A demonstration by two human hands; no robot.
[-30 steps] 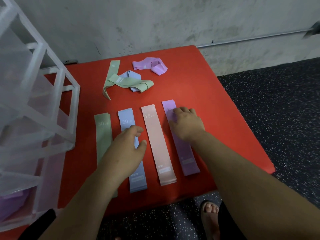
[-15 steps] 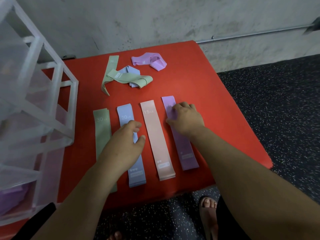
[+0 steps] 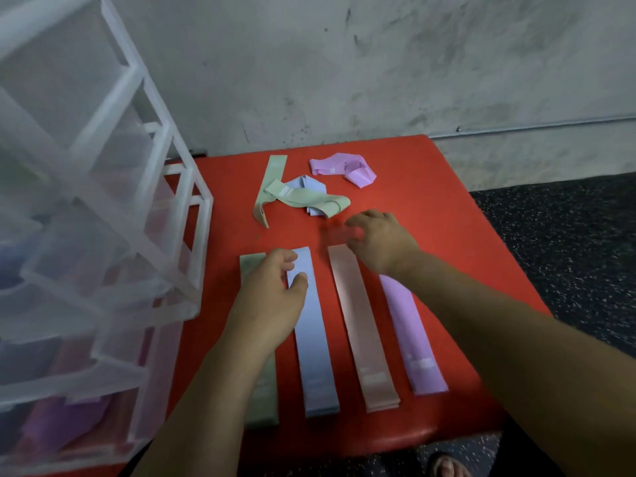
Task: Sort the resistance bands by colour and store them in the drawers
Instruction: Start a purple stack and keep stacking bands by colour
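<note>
Head view, looking down: a red table (image 3: pixel 454 215) is seen with four bands laid flat side by side in a row. The left hand (image 3: pixel 272 297) is held over the far ends of the flat green band (image 3: pixel 263 401) and the flat blue band (image 3: pixel 315 356); its fingers are loosely curled, its thumb tip lies over the blue one, and nothing is seen to be grasped. The right hand (image 3: pixel 382 242) is blurred; it is held over the far end of the flat purple band (image 3: pixel 413 339), just to the right of the far end of the flat pink band (image 3: pixel 361 339), with fingers relaxed and bent and bare table showing between them and the thumb, so nothing is gripped. Whether either hand touches the bands under it cannot be told. Beyond both hands, an unsorted heap is found: a twisted green band (image 3: pixel 303 198) is draped over a crumpled blue band (image 3: pixel 306 183), and a crumpled purple band (image 3: pixel 344 166) lies apart, beyond the right hand's fingers. To the left of the left hand, a translucent drawer unit (image 3: pixel 148 215) is stood on the table, and purple material (image 3: pixel 58 425) is seen through its lowest drawer, near the left forearm. A grey wall (image 3: pixel 378 63) is set behind the table, and a speckled dark floor (image 3: pixel 568 253) lies to the right of the right arm.
</note>
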